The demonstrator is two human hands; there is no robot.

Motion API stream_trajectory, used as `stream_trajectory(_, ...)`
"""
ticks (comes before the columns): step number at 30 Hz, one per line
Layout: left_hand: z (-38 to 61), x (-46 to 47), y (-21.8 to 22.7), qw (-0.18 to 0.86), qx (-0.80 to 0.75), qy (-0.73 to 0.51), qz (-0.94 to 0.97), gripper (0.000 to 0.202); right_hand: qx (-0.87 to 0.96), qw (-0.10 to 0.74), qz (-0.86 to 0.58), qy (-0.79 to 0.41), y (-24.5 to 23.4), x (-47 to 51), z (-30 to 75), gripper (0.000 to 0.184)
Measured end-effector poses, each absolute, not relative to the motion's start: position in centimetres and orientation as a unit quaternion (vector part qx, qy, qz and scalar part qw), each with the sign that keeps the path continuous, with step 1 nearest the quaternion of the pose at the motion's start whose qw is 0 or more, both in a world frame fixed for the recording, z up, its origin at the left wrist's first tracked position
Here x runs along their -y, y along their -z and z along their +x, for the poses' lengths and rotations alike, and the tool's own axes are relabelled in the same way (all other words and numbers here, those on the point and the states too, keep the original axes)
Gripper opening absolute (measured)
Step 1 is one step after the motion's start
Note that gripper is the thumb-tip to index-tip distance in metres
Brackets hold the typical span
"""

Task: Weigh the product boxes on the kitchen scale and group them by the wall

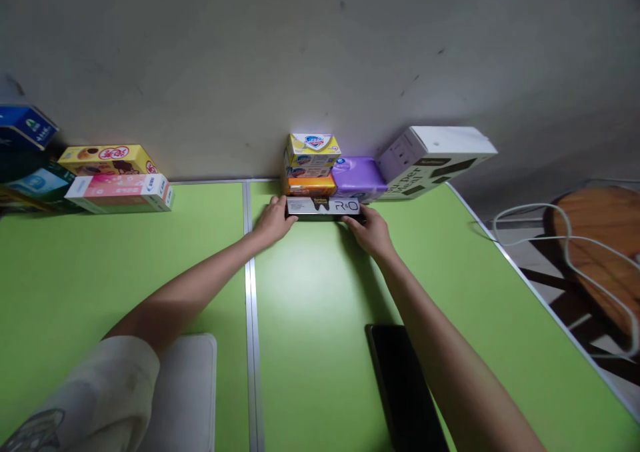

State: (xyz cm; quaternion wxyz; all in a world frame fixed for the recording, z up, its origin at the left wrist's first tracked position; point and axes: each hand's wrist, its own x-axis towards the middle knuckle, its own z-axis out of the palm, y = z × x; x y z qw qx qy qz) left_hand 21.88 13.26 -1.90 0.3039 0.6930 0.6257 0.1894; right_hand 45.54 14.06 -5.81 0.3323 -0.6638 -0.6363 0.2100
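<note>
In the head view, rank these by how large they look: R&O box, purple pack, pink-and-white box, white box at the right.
1. White box
2. Pink-and-white box
3. Purple pack and R&O box: too close to rank, since both are partly covered.

Black slab (393, 372): on the counter (310, 305), near side of the right fingers (356, 224)
White pad (187, 385): near side, left of the left fingers (280, 213)
Pink box (120, 195): well left of those
White box (440, 152): beyond the right fingers, rightward
Wooden seat (590, 212): far right of them
</note>
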Motion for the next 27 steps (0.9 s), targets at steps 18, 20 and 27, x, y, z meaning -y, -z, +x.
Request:
stream_trajectory(18, 22.7, -12.7, 1.9, 0.276, -0.648, -0.163, 0.690, 0.056, 0.632, 0.317, -0.674, -0.211, 5.8, -14.4, 45.6, 0.041)
stream_trajectory(20, 22.6, -12.7, 1.5, 0.288, -0.648, -0.158, 0.688, 0.059, 0.634, 0.311, -0.677, -0.207, 5.2, -14.2, 45.5, 0.040)
stream_trajectory(27, 18.0, -8.3, -1.2, 0.331, -0.579, -0.139, 0.732, 0.052, 0.632, 0.333, -0.680, -0.167, 0.7, -9.9, 43.2, 0.051)
